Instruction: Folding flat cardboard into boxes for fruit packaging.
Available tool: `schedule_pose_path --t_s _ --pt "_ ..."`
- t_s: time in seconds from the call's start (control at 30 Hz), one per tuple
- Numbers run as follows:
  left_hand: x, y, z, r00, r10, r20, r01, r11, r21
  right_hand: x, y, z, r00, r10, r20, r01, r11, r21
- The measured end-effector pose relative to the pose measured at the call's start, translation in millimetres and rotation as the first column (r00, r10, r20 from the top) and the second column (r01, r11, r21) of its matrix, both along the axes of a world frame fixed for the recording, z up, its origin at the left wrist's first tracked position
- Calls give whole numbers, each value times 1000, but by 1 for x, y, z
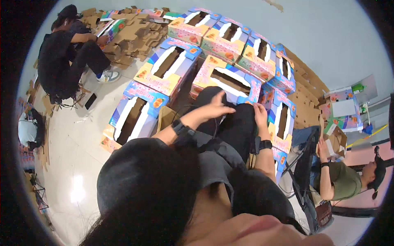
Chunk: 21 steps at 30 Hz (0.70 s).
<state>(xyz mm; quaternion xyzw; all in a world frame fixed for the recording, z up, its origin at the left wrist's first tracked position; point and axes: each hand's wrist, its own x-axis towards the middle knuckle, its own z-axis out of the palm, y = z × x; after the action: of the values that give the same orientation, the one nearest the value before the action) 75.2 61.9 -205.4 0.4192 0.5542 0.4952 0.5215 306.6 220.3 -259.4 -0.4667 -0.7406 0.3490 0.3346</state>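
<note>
In front of my knees stands a colourful carton [205,74], pink, yellow and blue, with a long slot in its top and white flaps along the slot. Above my dark trousers, close to the carton's near side, my left hand [214,108] is open, thumb and fingers spread, holding nothing. My right hand [259,114] is by the carton's near right corner beside my right knee. Its fingertips are pressed together; whatever they may pinch is too small to make out. Another slotted carton [155,67] sits to the left of the one before me.
More slotted cartons [226,39] stand in rows ahead and on both sides. Flattened cardboard [135,39] is piled at the far left, near a seated person [61,61] holding a carton piece. A phone [90,101] lies on the floor. Another person [344,180] sits at right.
</note>
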Motion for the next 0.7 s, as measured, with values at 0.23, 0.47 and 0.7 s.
schedule_pose_path --t_s 0.23,0.47,0.7 --pt "-109 -54 58 818 572 63 -575 818 28 -84 -32 37 969 247 -5 -244 960 141" --pt "-106 -25 20 490 865 104 -827 424 368 -112 -55 15 937 305 -168 -337 916 -218" --pt "-17 -10 -8 359 364 -859 -9 922 386 -113 -66 13 961 275 19 -275 961 -15"
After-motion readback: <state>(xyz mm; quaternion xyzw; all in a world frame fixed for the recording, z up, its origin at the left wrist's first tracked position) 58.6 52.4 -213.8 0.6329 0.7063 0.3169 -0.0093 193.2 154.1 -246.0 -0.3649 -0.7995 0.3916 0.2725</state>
